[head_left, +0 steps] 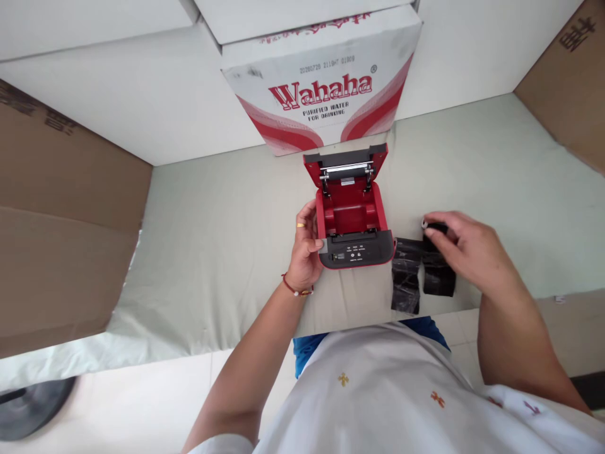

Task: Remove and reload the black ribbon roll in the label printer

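Note:
A small red and black portable receipt printer [352, 217] lies on the cloth with its lid [347, 165] raised, showing a bare red paper bay and a roller under the lid. My left hand [307, 249] grips the printer's left side, thumb on the front panel's corner. To the right, my right hand [466, 246] pinches a small black roll [435, 227] with a pale core end between thumb and fingers. Below that roll lie shiny black strips [407, 280], some partly under the hand; I cannot tell whether they join the roll.
A Wahaha water carton [326, 88] stands behind the printer. Brown cardboard boxes flank the table at left [66, 221] and right [567, 82]. A pale green cloth [203, 252] covers the table up to its front edge, close to my body.

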Demonstrator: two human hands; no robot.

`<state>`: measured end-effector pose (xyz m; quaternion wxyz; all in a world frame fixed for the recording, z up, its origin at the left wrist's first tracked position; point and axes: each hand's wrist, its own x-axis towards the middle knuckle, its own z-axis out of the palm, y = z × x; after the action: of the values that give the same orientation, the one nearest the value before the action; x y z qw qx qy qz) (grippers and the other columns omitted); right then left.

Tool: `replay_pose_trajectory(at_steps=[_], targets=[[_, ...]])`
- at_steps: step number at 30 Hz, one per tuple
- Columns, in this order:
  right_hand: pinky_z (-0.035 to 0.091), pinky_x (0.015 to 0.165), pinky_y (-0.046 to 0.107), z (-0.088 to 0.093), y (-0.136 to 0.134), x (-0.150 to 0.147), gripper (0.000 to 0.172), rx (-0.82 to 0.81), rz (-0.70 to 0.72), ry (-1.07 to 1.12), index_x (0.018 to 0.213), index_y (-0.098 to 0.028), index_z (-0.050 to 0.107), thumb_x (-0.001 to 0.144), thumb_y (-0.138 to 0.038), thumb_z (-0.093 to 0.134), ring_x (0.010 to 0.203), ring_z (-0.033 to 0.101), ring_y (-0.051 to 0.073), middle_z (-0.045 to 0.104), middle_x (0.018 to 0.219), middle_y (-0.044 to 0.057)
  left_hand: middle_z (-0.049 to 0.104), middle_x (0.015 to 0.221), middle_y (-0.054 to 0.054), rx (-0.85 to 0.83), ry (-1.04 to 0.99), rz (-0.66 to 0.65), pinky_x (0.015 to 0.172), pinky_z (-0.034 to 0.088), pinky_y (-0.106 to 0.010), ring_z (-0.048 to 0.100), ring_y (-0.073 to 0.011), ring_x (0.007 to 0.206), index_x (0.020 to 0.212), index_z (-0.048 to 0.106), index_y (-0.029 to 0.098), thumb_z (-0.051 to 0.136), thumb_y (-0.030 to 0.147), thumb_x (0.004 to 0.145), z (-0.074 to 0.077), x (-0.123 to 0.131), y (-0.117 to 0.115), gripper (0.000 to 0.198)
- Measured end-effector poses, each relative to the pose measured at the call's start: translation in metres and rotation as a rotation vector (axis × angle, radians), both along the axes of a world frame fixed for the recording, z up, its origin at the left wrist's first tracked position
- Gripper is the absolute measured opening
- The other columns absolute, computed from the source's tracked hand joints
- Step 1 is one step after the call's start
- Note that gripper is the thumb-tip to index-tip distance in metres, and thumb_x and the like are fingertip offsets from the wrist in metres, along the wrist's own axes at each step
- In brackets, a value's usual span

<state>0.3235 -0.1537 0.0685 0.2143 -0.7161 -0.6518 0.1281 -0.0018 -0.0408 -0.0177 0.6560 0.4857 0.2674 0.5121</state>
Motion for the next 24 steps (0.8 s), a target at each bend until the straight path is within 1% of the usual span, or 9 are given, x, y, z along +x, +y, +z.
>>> replay_pose_trajectory(at_steps=[3,6,8,11,14,15,18,21,24], targets=[[0.062,0.079,0.048,-0.011,0.002,0.020,0.040,-0.003,-0.076,-0.202,0.136,-0.023,0.083,0.110,-0.039,0.058,0.096,0.081,0.034,0.083,0.139,0.019,0.055,0.179,-0.002,-0.006,-0.011,0.001,0.134,0.052,-0.054,0.051,-0.0369,0.168,0.156,0.065,0.045,0.094,0.067,0.080,0.000,0.000,0.000,0.084],[0.060,0.074,0.046,-0.023,0.007,0.034,0.045,-0.113,-0.067,-0.262,0.136,-0.021,0.084,0.108,-0.041,0.055,0.097,0.081,0.036,0.084,0.131,0.017,0.057,0.177,-0.001,-0.040,-0.050,0.003,0.136,0.050,-0.052,0.050,-0.0356,0.168,0.154,0.068,0.044,0.097,0.063,0.078,0.003,0.002,-0.001,0.083],[0.062,0.078,0.047,-0.023,0.007,0.038,0.046,-0.155,-0.047,-0.230,0.136,-0.021,0.084,0.107,-0.042,0.055,0.101,0.081,0.036,0.084,0.127,0.016,0.059,0.174,-0.001,-0.068,-0.079,0.016,0.136,0.049,-0.051,0.050,-0.0353,0.167,0.152,0.071,0.043,0.098,0.060,0.077,0.006,0.003,-0.003,0.082],[0.065,0.080,0.048,0.003,-0.004,0.043,0.041,-0.153,0.119,-0.086,0.130,-0.026,0.086,0.107,-0.050,0.062,0.098,0.081,0.035,0.085,0.118,0.014,0.061,0.173,-0.002,-0.103,-0.103,0.031,0.136,0.049,-0.049,0.051,-0.0359,0.166,0.149,0.074,0.041,0.101,0.057,0.074,0.010,0.005,-0.004,0.081],[0.058,0.057,0.040,0.056,-0.022,0.050,0.035,-0.076,0.312,0.051,0.133,-0.036,0.086,0.109,-0.059,0.072,0.069,0.072,0.024,0.084,0.110,0.009,0.063,0.171,-0.001,-0.112,-0.113,0.030,0.136,0.049,-0.049,0.052,-0.0357,0.166,0.148,0.075,0.041,0.102,0.056,0.072,0.010,0.005,-0.004,0.081],[0.055,0.051,0.038,0.075,-0.026,0.050,0.034,-0.060,0.377,0.090,0.136,-0.039,0.085,0.109,-0.058,0.075,0.066,0.070,0.022,0.084,0.111,0.008,0.063,0.171,-0.001,-0.111,-0.116,0.031,0.136,0.048,-0.049,0.052,-0.0355,0.165,0.148,0.076,0.041,0.102,0.056,0.072,0.010,0.005,-0.003,0.081],[0.064,0.066,0.032,0.116,-0.020,0.037,0.026,-0.075,0.590,0.190,0.138,-0.046,0.082,0.113,-0.050,0.075,0.089,0.082,0.022,0.085,0.121,0.006,0.065,0.169,-0.001,-0.114,-0.120,0.031,0.136,0.048,-0.048,0.053,-0.0348,0.164,0.147,0.076,0.041,0.104,0.056,0.072,0.010,0.005,-0.003,0.081],[0.066,0.082,0.031,0.121,0.009,0.000,0.023,-0.084,0.672,0.252,0.134,-0.042,0.084,0.112,-0.046,0.078,0.103,0.083,0.021,0.083,0.126,0.004,0.064,0.170,-0.001,-0.116,-0.123,0.029,0.137,0.047,-0.048,0.053,-0.0349,0.165,0.147,0.076,0.040,0.104,0.055,0.072,0.010,0.005,-0.003,0.082],[0.063,0.081,0.036,0.104,0.041,-0.052,0.028,-0.049,0.502,0.132,0.133,-0.028,0.084,0.107,-0.036,0.077,0.096,0.080,0.023,0.081,0.121,0.007,0.064,0.171,-0.001,-0.105,-0.124,0.026,0.137,0.046,-0.049,0.053,-0.0353,0.165,0.147,0.075,0.039,0.103,0.053,0.073,0.009,0.005,-0.003,0.081]])
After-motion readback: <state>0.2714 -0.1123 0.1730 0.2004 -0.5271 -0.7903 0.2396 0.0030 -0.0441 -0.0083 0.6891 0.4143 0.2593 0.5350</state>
